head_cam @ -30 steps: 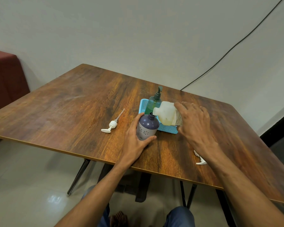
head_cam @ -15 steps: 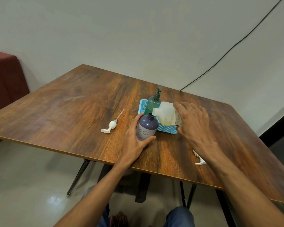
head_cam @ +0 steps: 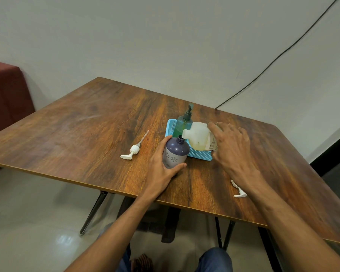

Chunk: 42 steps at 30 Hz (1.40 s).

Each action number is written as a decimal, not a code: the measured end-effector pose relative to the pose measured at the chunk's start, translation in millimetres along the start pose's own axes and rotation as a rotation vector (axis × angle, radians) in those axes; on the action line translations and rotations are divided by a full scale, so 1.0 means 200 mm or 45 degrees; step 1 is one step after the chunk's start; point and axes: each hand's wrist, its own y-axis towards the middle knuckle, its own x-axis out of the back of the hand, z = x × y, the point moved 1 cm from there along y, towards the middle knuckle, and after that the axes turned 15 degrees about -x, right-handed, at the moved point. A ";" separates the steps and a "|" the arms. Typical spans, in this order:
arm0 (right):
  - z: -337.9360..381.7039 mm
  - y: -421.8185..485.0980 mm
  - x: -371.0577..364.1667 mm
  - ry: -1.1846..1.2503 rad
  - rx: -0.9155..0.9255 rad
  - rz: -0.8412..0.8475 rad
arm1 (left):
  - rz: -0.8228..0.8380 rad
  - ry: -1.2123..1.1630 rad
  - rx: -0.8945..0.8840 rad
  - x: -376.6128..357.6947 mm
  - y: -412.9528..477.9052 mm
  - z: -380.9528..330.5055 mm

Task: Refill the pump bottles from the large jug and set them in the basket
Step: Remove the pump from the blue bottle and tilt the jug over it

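Observation:
A purple pump bottle (head_cam: 175,152) stands upright on the wooden table (head_cam: 86,138) with its neck uncapped. My left hand (head_cam: 161,167) grips its body. My right hand (head_cam: 232,148) holds the large translucent jug (head_cam: 198,137) tipped on its side, spout against the purple bottle's neck. Pale liquid sits low in the jug. A green pump bottle (head_cam: 183,122) with its pump on stands in the blue basket (head_cam: 201,155) behind. A white pump head (head_cam: 133,150) with its tube lies on the table to the left.
A second white pump head (head_cam: 238,190) lies by my right wrist near the table's front edge. A black cable (head_cam: 279,55) runs up the wall at the back right. A dark red seat (head_cam: 6,95) stands at the left.

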 end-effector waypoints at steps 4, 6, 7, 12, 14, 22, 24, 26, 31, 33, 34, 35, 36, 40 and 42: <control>0.00 0.00 0.00 -0.013 0.003 -0.011 | 0.002 0.010 -0.003 0.00 0.00 -0.01; 0.00 0.00 0.00 -0.006 0.005 -0.010 | 0.003 0.012 -0.003 0.00 0.00 -0.01; 0.00 0.00 0.00 -0.007 0.005 -0.011 | 0.003 0.011 -0.002 0.00 0.00 -0.01; 0.00 0.01 0.00 -0.022 0.006 -0.013 | 0.001 -0.010 -0.005 0.00 0.00 -0.02; 0.00 0.01 0.00 -0.026 0.006 -0.019 | -0.004 -0.018 -0.012 0.00 0.00 -0.02; 0.00 0.01 0.00 -0.040 0.010 -0.026 | -0.013 -0.017 -0.020 0.00 0.00 -0.02; 0.00 0.01 0.00 -0.038 0.009 -0.021 | -0.016 -0.014 -0.021 0.00 0.00 -0.02; 0.00 0.01 0.00 -0.040 0.009 -0.030 | -0.015 -0.008 -0.022 0.00 0.00 -0.02; 0.00 0.02 0.00 -0.035 0.013 -0.026 | -0.018 -0.003 -0.026 0.00 0.00 -0.02; -0.01 0.02 0.00 -0.035 0.016 -0.021 | -0.022 -0.002 -0.031 0.00 0.00 -0.02; 0.00 0.02 0.00 -0.037 0.017 -0.024 | -0.022 -0.002 -0.030 0.00 0.00 -0.02; 0.00 0.02 0.00 -0.040 0.018 -0.027 | -0.021 -0.003 -0.031 0.00 0.00 -0.02; 0.00 0.02 0.00 -0.044 0.017 -0.028 | -0.021 -0.003 -0.031 0.00 0.00 -0.02; -0.01 0.02 -0.01 -0.048 0.017 -0.037 | -0.021 -0.008 -0.035 0.00 0.00 -0.02; -0.01 0.02 -0.01 -0.046 0.018 -0.038 | -0.021 -0.019 -0.030 0.00 0.00 -0.02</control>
